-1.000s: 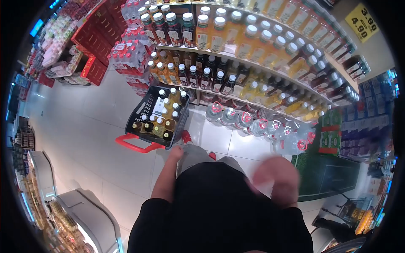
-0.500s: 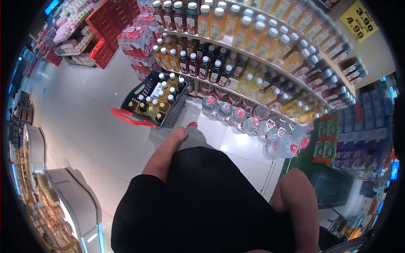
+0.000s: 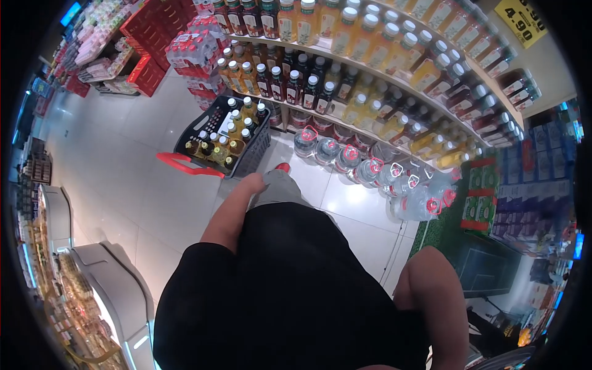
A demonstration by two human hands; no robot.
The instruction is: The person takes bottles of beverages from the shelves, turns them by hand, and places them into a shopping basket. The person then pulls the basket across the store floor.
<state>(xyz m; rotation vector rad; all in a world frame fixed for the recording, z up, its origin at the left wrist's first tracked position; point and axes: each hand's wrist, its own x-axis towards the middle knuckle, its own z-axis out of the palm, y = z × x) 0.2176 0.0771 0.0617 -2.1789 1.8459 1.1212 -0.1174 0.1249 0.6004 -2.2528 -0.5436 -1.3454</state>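
My left hand (image 3: 254,182) hangs beside my grey shorts (image 3: 277,188), close to the near side of a dark grey shopping basket (image 3: 254,151). Its fingers are too small and turned away to make out. The basket stands on the floor with its red handle (image 3: 188,166) folded out to the left. Inside it are several white-capped bottles of yellow drink (image 3: 234,129) and some with darker caps. My right arm (image 3: 435,296) is bent at the elbow along my side; its hand does not show.
Shelves of juice bottles (image 3: 367,46) run ahead and to the right. Large water jugs (image 3: 348,157) line the floor below them. Wrapped bottle packs (image 3: 191,55) are stacked behind the basket. A display counter (image 3: 111,277) stands at left, and green-and-red cartons (image 3: 478,206) at right.
The view has shifted slightly, so the basket, my left hand and my shorts sit a little higher and further left. The basket and bottles otherwise look the same.
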